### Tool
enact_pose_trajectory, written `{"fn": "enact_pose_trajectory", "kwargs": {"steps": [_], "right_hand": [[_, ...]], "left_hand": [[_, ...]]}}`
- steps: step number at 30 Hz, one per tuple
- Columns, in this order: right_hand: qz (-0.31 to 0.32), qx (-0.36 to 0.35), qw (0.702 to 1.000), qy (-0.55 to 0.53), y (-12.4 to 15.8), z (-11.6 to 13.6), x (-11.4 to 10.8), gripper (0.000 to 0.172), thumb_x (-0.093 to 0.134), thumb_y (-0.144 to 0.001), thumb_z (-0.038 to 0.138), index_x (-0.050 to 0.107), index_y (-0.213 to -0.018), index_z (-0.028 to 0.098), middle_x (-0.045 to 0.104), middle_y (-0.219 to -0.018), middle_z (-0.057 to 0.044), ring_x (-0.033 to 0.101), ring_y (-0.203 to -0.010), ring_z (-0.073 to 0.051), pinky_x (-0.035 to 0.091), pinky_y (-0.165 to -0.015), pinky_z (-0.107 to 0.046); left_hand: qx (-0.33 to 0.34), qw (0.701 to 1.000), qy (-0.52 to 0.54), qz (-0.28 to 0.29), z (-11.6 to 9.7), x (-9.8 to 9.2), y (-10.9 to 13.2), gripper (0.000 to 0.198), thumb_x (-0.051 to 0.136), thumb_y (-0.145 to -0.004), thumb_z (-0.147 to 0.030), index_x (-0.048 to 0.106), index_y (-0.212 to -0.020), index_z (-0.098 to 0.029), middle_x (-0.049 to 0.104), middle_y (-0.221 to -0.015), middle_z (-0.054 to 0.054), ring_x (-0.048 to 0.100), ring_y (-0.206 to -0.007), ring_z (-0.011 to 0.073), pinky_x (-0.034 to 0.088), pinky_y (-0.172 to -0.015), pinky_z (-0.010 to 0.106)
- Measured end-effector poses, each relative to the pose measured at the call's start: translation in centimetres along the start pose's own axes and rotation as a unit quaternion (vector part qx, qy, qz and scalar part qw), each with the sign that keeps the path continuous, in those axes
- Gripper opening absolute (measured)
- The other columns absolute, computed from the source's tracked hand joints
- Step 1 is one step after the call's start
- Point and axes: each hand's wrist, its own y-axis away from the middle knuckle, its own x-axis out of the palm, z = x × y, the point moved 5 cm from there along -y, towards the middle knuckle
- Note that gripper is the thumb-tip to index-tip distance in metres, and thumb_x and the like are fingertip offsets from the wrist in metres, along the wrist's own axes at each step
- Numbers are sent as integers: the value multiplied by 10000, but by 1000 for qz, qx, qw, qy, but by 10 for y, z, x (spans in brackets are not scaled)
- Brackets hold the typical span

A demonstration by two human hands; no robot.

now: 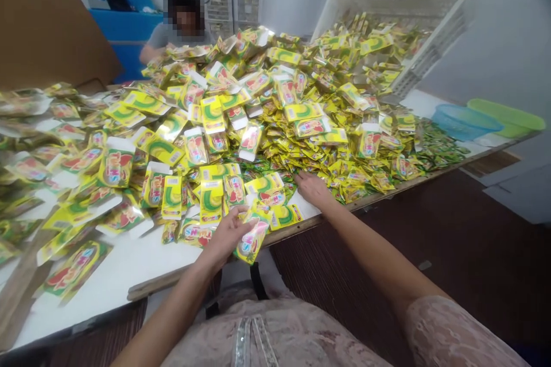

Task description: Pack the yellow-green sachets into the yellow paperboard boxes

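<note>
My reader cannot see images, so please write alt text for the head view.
A person's left hand holds a yellow box, and the right hand reaches to small sachets on a table heaped with similar boxes. Another person is behind them; a tilted white crate is at back right.

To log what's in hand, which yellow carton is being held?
The carton gripped in the left hand, at the front edge of the table; the other cartons nearby lie unheld.
</note>
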Motion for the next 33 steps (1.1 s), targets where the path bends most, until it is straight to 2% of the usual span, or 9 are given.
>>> {"fn": "enact_pose_trajectory", "kwargs": {"steps": [8,11,15,18,20,22,25,29,33], "right_hand": [[-64,45,997,-12,2,-8,-5,284,372,-870,108,651,-922,119,628,-916,-133,550,-876,-225,378,-754,-298],[-141,95,976,-139,23,-23,-14,244,404,-872,194,644,-890,154,634,-855,-95,542,-852,-213,397,-734,-294],[-170,177,848,-471,46,-30,-15,242,531,-783,423,528,-707,193,512,-595,7,458,-557,-143,376,-532,-255],[-137,191,749,-619,53,-3,-20,336,601,-710,519,486,-720,203,432,-539,50,370,-467,-101,327,-438,-223],[-98,167,718,-668,54,25,-28,355,627,-695,525,496,-755,201,460,-564,48,413,-491,-102,374,-456,-223],[-48,125,716,-685,54,54,-36,344,655,-686,494,527,-798,195,519,-623,34,494,-569,-123,442,-533,-248],[-18,69,746,-663,54,78,-44,300,677,-683,439,594,-814,182,595,-719,6,553,-690,-153,463,-629,-271],[6,41,779,-625,51,83,-45,245,682,-688,405,645,-726,166,602,-672,7,540,-662,-152,423,-594,-256],[31,15,772,-635,49,83,-50,246,686,-687,401,653,-679,157,586,-637,15,537,-650,-154,411,-587,-259]], "left_hand": [[-14,999,29,0,-8,-4,4,695,778,-562,-452,534,-1132,-138,699,-714,39,656,-704,204,480,-651,284],[-19,999,40,-11,-11,-6,2,740,789,-534,-464,541,-1144,-128,711,-749,39,656,-724,197,476,-666,275],[-1,1000,10,6,-8,2,-9,722,792,-550,-435,560,-1152,-111,700,-709,14,652,-738,190,472,-675,267],[21,999,-16,19,-3,8,-16,633,777,-584,-418,598,-1118,-129,705,-724,10,656,-764,201,480,-700,281],[30,999,-17,29,-1,10,-17,591,760,-610,-418,610,-1111,-145,721,-795,29,661,-809,217,490,-736,303],[33,999,-6,23,0,7,-16,606,759,-614,-417,600,-1133,-145,726,-875,55,659,-860,237,496,-774,331],[41,999,-6,16,-5,1,-9,605,761,-617,-402,597,-1137,-141,723,-926,70,651,-908,251,500,-806,353],[57,997,-28,47,-12,-2,2,517,745,-648,-382,626,-1098,-157,726,-908,44,653,-895,233,503,-809,338],[47,998,1,39,-12,-1,4,551,771,-605,-400,631,-1076,-152,716,-985,51,649,-903,225,496,-819,324]]}}
